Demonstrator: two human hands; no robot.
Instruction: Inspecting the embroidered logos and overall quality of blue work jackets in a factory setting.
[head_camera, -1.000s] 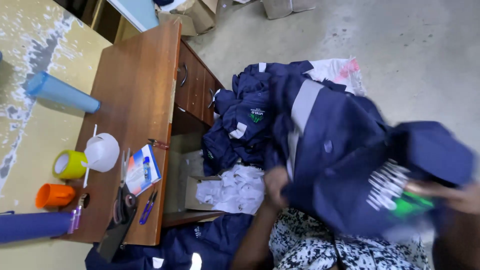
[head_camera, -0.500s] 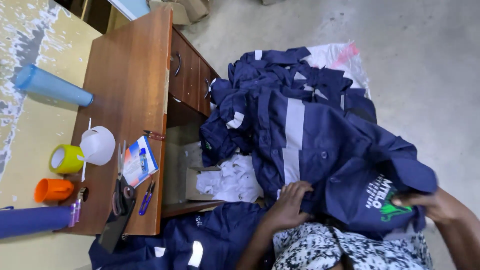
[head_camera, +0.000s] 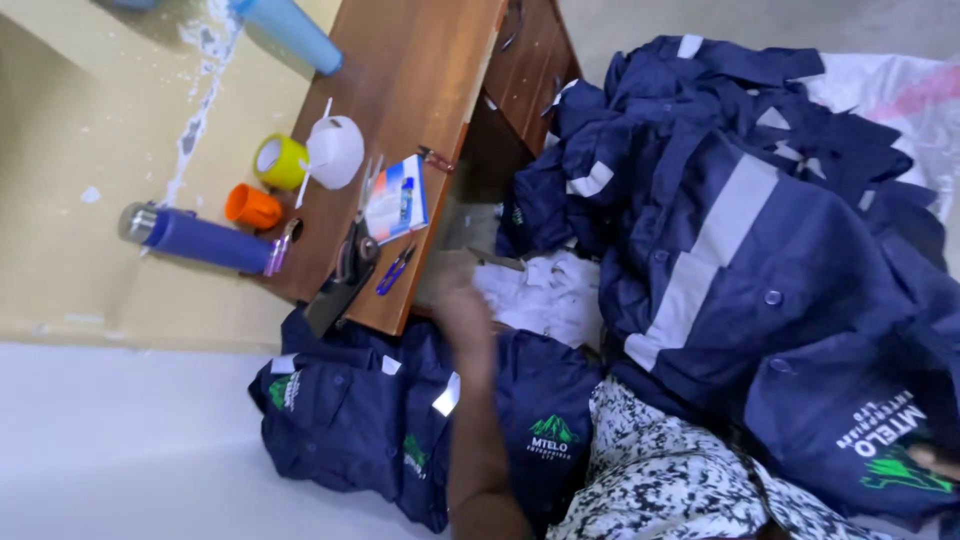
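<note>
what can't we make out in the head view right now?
- Left hand: motion-blurred, so fingers and any grip are unreadable.
- Right hand: only a sliver shows at the right edge, the rest under the navy jacket.
- Small tools at the wooden desk edge: too small and blurred to identify.
- Blue cylinder: cut off by the top edge.

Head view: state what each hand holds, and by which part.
Left hand, blurred, reaches toward the wooden desk edge and holds nothing visible. Right hand is barely in view on the navy work jacket; grip cannot be told.
</note>
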